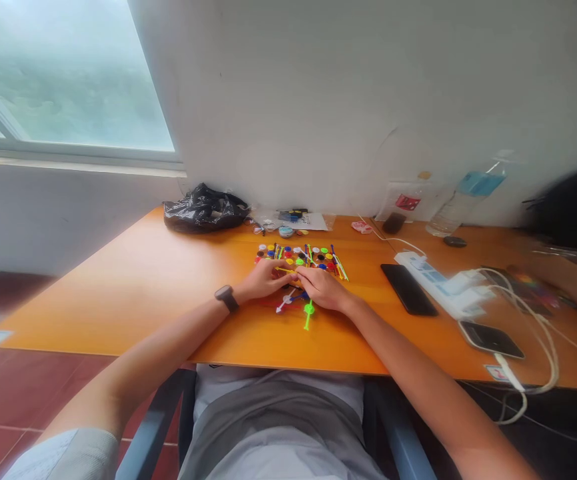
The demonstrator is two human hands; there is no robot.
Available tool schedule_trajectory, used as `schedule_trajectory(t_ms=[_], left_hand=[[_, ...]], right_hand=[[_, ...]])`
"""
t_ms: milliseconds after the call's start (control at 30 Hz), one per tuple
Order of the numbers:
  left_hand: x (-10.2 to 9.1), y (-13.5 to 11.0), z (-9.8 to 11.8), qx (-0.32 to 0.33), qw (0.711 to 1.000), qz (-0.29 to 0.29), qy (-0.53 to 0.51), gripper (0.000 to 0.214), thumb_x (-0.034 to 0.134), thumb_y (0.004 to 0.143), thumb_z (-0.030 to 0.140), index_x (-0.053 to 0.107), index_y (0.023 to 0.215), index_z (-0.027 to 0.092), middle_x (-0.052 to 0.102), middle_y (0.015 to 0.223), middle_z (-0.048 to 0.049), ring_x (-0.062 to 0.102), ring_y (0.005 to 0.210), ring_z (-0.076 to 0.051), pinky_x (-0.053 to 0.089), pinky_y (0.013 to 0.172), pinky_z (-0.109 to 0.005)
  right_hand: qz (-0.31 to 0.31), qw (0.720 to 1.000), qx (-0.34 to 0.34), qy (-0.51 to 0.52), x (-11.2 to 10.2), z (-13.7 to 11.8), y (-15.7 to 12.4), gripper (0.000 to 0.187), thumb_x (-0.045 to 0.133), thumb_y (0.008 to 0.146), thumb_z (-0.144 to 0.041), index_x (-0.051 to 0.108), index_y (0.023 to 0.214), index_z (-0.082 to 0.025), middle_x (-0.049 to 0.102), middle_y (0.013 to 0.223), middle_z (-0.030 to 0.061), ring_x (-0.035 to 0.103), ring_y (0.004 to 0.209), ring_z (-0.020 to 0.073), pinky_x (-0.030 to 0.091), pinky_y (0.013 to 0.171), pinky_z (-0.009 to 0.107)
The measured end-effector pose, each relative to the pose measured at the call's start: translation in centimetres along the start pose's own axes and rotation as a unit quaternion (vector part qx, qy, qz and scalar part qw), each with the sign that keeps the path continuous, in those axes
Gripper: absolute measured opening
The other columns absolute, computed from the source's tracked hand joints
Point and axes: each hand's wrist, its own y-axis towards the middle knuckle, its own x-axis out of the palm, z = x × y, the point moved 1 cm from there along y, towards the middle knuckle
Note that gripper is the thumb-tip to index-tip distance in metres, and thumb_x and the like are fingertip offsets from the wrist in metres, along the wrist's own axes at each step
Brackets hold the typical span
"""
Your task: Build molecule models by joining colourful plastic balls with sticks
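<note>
A heap of coloured plastic rods and round connector discs (302, 257) lies on the orange table (133, 287) in front of me. My left hand (264, 279), with a dark watch on its wrist, and my right hand (322, 288) meet over a small assembly of rods and discs (296, 301). Both hands have their fingers closed, pinching a yellow rod (285, 270) between them. A green rod with a disc (308, 312) and a white-tipped red rod (284, 303) stick out below the hands toward the table's near edge.
A black plastic bag (204, 208) and small packets (293, 220) lie by the wall. To the right are a black phone (408, 288), a white power strip (443, 280) with cables, a second phone (491, 337) and a water bottle (463, 197). Another person's arm (568, 273) rests at far right.
</note>
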Motion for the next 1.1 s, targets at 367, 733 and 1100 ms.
schedule_trajectory(t_ms=[367, 733, 1100], left_hand=[[0.0, 0.1, -0.3, -0.013, 1.0, 0.004, 0.001, 0.048, 0.068, 0.095, 0.059, 0.078, 0.105, 0.013, 0.081, 0.094, -0.0095, 0.074, 0.077, -0.02, 0.061, 0.072, -0.029], [0.1, 0.0, -0.5, -0.023, 1.0, -0.002, 0.015, 0.051, 0.071, 0.092, 0.062, 0.079, 0.104, 0.013, 0.08, 0.089, -0.009, 0.07, 0.072, -0.019, 0.054, 0.063, -0.026], [0.2, -0.1, -0.5, -0.007, 1.0, -0.012, 0.0, 0.043, 0.071, 0.093, 0.056, 0.078, 0.104, 0.015, 0.08, 0.1, -0.0086, 0.074, 0.09, -0.021, 0.059, 0.076, -0.027]], right_hand=[[-0.006, 1.0, 0.014, -0.017, -0.3, -0.3, -0.1, 0.028, 0.036, 0.11, -0.026, 0.057, 0.092, -0.021, 0.065, 0.086, 0.0043, 0.059, 0.078, 0.019, 0.038, 0.073, 0.028], [-0.03, 0.999, 0.021, -0.016, -0.4, -0.4, -0.1, 0.027, 0.037, 0.11, -0.03, 0.056, 0.091, -0.021, 0.066, 0.085, 0.0036, 0.059, 0.075, 0.0179, 0.035, 0.068, 0.027], [-0.07, 0.996, 0.047, -0.016, -0.9, -1.0, -0.3, 0.02, 0.05, 0.107, -0.036, 0.062, 0.102, -0.021, 0.074, 0.102, 0.0096, 0.067, 0.087, 0.0225, 0.039, 0.07, 0.028]])
